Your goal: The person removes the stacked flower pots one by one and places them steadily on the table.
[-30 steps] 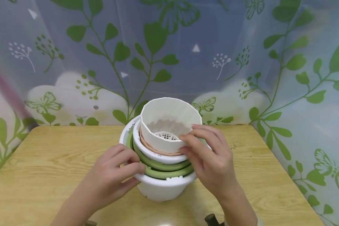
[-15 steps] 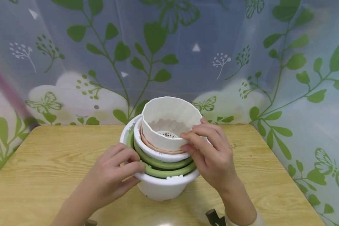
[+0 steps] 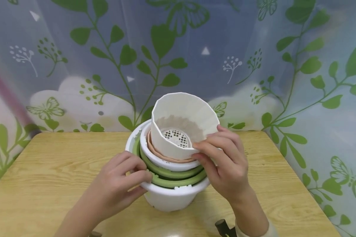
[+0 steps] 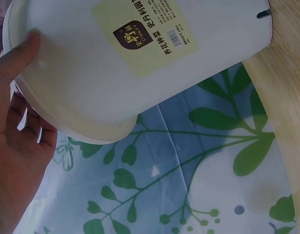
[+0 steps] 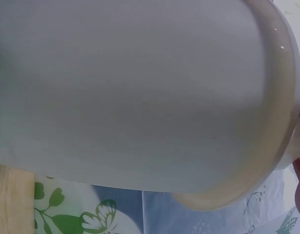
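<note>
A nested stack of plastic flower pots stands on the table. Its outermost white flower pot [image 3: 169,199] carries a printed label [image 4: 150,39], visible in the left wrist view. My left hand [image 3: 123,181] grips that pot's rim on the near left, thumb outside. Inside sit green pots [image 3: 178,181], a white-rimmed pot [image 3: 166,164] and a terracotta-coloured one [image 3: 163,157]. The innermost white faceted pot [image 3: 169,143], with a grated bottom, tilts toward me. My right hand [image 3: 225,161] pinches its near right rim between thumb and fingers. In the right wrist view the outer pot's wall [image 5: 140,107] hides most of this hand.
The wood-grain table [image 3: 62,164] extends to both sides of the stack. A leaf-printed curtain [image 3: 178,65] hangs right behind and along the right side. A dark stick-like piece [image 3: 222,227] shows at the bottom edge, with another stub [image 3: 95,233] to its left.
The innermost white pot has risen slightly, shifted right and tipped further toward me, showing more of its grated bottom. My right hand has moved slightly with it; my left hand stays put.
</note>
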Available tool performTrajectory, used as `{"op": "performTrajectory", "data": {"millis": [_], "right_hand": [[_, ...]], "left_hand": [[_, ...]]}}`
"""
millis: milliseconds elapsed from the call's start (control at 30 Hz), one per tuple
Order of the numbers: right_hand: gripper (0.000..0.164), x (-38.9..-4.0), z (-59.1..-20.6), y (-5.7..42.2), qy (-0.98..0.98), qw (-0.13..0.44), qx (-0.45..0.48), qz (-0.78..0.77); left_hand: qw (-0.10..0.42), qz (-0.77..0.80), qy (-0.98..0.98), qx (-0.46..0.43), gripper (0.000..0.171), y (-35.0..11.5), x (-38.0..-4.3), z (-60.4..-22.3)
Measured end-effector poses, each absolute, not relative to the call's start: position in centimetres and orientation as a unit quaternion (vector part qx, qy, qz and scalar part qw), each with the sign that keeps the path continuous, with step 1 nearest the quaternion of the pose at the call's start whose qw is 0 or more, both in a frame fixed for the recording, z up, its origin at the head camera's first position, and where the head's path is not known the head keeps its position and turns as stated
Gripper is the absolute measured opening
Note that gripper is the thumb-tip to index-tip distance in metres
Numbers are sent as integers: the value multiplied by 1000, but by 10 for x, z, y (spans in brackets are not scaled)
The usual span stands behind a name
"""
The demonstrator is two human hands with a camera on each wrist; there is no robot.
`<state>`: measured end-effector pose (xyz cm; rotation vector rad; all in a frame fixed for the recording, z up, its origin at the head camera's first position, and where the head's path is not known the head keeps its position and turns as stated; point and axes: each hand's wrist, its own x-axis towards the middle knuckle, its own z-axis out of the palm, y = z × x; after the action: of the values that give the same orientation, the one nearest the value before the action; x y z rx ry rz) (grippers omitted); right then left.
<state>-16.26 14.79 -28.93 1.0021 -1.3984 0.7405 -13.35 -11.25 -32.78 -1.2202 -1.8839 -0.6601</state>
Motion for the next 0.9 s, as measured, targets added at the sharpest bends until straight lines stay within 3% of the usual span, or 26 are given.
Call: {"op": "performTrajectory", "data": {"millis": [233,400,633,900], "right_hand": [[27,-157,-281,148,-541,665,397,328],[29,-153,-276,150,-524,677,385,344],[33,-151,-270,154,-507,701,357,352],[40,-152,-268,159,-511,727,314,335]], "left_hand": [[397,-257,-739,-480,7,-111,-134,-327],[394,-257,-746,-471,22,-111,-132,-329],[388,-256,-747,-475,10,-113,-132,-329],[389,-254,-747,-475,16,-113,-131,-328]]}}
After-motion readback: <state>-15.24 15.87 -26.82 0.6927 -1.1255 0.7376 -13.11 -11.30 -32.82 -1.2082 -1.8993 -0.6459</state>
